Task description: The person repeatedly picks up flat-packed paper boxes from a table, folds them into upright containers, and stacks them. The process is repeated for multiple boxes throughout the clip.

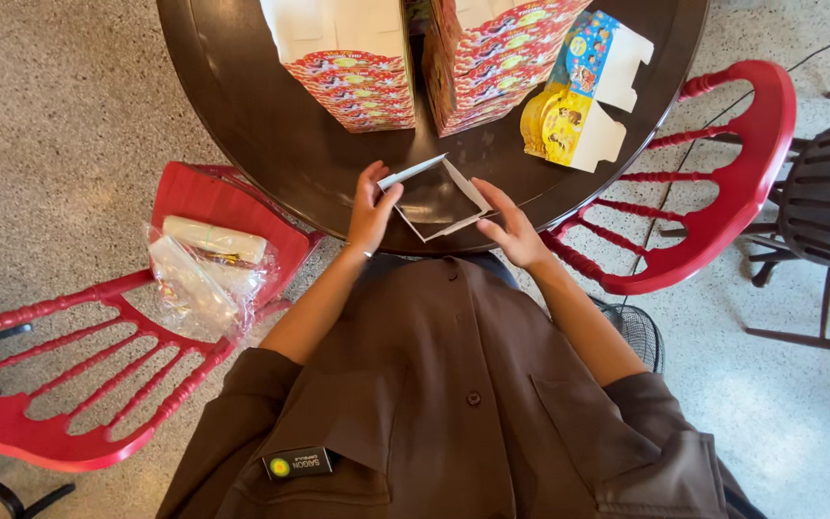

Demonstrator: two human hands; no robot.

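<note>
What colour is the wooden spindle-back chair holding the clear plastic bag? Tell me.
Glossy red, in the head view: the wooden spindle-back chair with the clear plastic bag.
</note>
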